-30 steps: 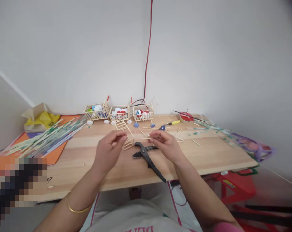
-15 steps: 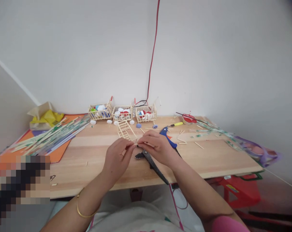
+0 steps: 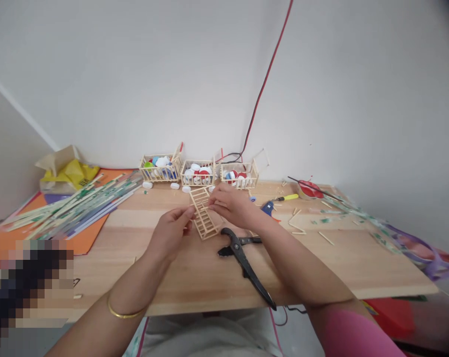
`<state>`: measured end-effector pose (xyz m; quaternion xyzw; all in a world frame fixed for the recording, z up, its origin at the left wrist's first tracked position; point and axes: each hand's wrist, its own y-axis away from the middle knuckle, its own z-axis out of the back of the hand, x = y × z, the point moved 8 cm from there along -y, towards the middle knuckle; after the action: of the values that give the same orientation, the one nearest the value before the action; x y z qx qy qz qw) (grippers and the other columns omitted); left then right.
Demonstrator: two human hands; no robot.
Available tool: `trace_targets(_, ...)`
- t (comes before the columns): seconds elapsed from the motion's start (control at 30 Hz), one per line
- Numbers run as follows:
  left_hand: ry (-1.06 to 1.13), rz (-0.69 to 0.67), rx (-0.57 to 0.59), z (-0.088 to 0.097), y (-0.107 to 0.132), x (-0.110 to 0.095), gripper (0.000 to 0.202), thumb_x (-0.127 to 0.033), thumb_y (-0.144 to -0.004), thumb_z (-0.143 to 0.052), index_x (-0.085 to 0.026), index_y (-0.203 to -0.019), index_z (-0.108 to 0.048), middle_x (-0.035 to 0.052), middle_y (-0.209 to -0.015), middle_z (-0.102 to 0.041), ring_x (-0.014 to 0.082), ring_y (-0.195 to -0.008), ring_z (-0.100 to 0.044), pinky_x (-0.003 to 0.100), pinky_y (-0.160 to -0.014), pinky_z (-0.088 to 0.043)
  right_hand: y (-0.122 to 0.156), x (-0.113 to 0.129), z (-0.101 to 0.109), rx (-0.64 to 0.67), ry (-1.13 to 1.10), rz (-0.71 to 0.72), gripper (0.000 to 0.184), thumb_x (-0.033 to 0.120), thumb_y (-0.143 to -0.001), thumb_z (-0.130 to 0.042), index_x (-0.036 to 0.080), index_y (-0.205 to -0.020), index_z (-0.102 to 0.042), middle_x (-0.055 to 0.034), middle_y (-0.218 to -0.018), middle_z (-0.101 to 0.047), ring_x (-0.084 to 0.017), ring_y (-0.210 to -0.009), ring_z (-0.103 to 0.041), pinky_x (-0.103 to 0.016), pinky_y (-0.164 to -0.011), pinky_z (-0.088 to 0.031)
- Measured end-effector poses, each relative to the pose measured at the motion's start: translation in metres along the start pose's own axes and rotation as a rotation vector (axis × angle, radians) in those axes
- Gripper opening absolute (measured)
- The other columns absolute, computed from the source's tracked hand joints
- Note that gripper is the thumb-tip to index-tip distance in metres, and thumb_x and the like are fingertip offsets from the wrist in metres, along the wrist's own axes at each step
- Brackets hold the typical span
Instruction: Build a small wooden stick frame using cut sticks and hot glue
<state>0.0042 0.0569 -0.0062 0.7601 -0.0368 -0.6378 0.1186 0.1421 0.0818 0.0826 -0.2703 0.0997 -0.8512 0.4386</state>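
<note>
A ladder-like frame of thin wooden sticks (image 3: pixel 208 231) lies on the table between my hands. My right hand (image 3: pixel 232 204) is over its upper right side, thumb and forefinger pinched on what looks like a short wooden stick (image 3: pixel 204 207) across the frame. At the frame's left edge, my left hand (image 3: pixel 171 229) has thumb and fingers bent together; whatever is between them is hidden. Black-handled cutters (image 3: pixel 247 263) lie with their jaws open, just below my right forearm. Behind it, a blue glue gun (image 3: pixel 267 208) is partly covered.
Three stick-built carts stand along the wall: a left cart (image 3: pixel 160 168), a middle cart (image 3: pixel 197 173) and a right cart (image 3: pixel 240 176), holding bottle caps. Bundled sticks (image 3: pixel 86 208) lie on an orange sheet (image 3: pixel 98 233) at left. Rightward are a yellow-handled tool (image 3: pixel 289 197) and a red dish (image 3: pixel 310 189).
My hands have moved apart from their meeting point above the cutters. The right has gone to the stick frame, the left to its left edge. The view has shifted, and more of the cutters shows.
</note>
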Motion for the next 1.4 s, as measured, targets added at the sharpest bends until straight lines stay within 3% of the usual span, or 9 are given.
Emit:
trace_targets(0.17,0.003,0.065,0.072,-0.007,-0.008,0.011,0.038,-0.048,-0.064,-0.068,-0.01,-0.07,-0.064,0.0006,-0.064,-0.057,0.0062,-0.049,-0.04,0.019,-0.046,-0.03,-0.003,-0.006,-0.009,0.038,-0.024,-0.013,0.007,0.02,-0.087,-0.053,0.017,-0.084,-0.059,-0.0066,-0.091,-0.056,-0.017,-0.087,-0.052,-0.028,-0.076,-0.041)
trace_targets(0.5,0.046,0.073,0.107,-0.015,-0.01,0.008,0.034,-0.044,-0.063,-0.072,-0.013,-0.058,-0.058,-0.0049,-0.047,-0.045,0.0057,-0.044,-0.034,0.02,-0.043,-0.024,-0.006,-0.009,-0.014,0.044,-0.105,-0.036,0.007,0.021,-0.085,-0.055,0.017,-0.083,-0.059,-0.0054,-0.088,-0.055,-0.015,-0.083,-0.052,-0.026,-0.073,-0.041)
trace_targets(0.57,0.042,0.07,0.098,-0.014,-0.01,0.009,0.033,-0.042,-0.064,-0.071,-0.013,-0.058,-0.058,-0.0051,-0.047,-0.045,0.0058,-0.043,-0.034,0.02,-0.043,-0.024,-0.004,-0.014,-0.011,0.024,-0.159,-0.115,0.008,0.023,-0.084,-0.056,0.017,-0.086,-0.06,-0.0041,-0.086,-0.057,-0.014,-0.079,-0.052,-0.025,-0.071,-0.041)
trace_targets(0.7,0.028,0.06,0.079,-0.014,-0.009,0.008,0.03,-0.041,-0.067,-0.069,-0.013,-0.062,-0.06,-0.005,-0.047,-0.045,0.0065,-0.044,-0.035,0.02,-0.044,-0.025,0.01,-0.041,-0.011,0.01,-0.369,-0.411,0.017,0.031,-0.084,-0.054,0.016,-0.088,-0.062,-0.0013,-0.079,-0.06,-0.012,-0.07,-0.051,-0.024,-0.063,-0.039)
trace_targets(0.83,0.013,0.065,0.059,-0.015,-0.007,0.006,0.029,-0.041,-0.066,-0.069,-0.013,-0.061,-0.061,-0.0053,-0.046,-0.045,0.0065,-0.044,-0.034,0.02,-0.044,-0.024,0.025,-0.058,-0.036,0.131,-0.709,-0.653,0.022,0.037,-0.08,-0.057,0.016,-0.084,-0.064,0.0013,-0.073,-0.059,-0.009,-0.064,-0.05,-0.022,-0.059,-0.038)
trace_targets(0.97,-0.013,0.046,0.038,-0.015,-0.007,0.004,0.034,-0.043,-0.063,-0.07,-0.014,-0.052,-0.055,-0.0047,-0.046,-0.045,0.0067,-0.043,-0.034,0.021,-0.044,-0.024,0.032,-0.065,-0.06,0.117,-1.0,-0.843,0.022,0.038,-0.073,-0.064,0.017,-0.073,-0.062,0.0049,-0.058,-0.051,-0.006,-0.052,-0.043,-0.019,-0.049,-0.031)
trace_targets(1.27,-0.031,0.044,0.042,-0.015,-0.008,0.004,0.034,-0.042,-0.065,-0.069,-0.015,-0.051,-0.054,-0.0047,-0.045,-0.045,0.0066,-0.043,-0.035,0.021,-0.044,-0.024,0.034,-0.057,-0.077,0.099,-1.357,-0.943,0.026,0.034,-0.062,-0.074,0.014,-0.075,-0.062,0.001,-0.065,-0.062,-0.008,-0.055,-0.052,-0.022,-0.054,-0.041)
trace_targets(1.4,-0.041,0.042,0.043,-0.015,-0.008,0.003,0.034,-0.042,-0.065,-0.068,-0.015,-0.052,-0.055,-0.0046,-0.045,-0.045,0.0065,-0.043,-0.035,0.021,-0.044,-0.024,0.034,-0.055,-0.078,0.058,-1.421,-0.98,0.023,0.028,-0.061,-0.074,0.014,-0.069,-0.059,0.0027,-0.059,-0.06,-0.007,-0.051,-0.051,-0.022,-0.053,-0.041)
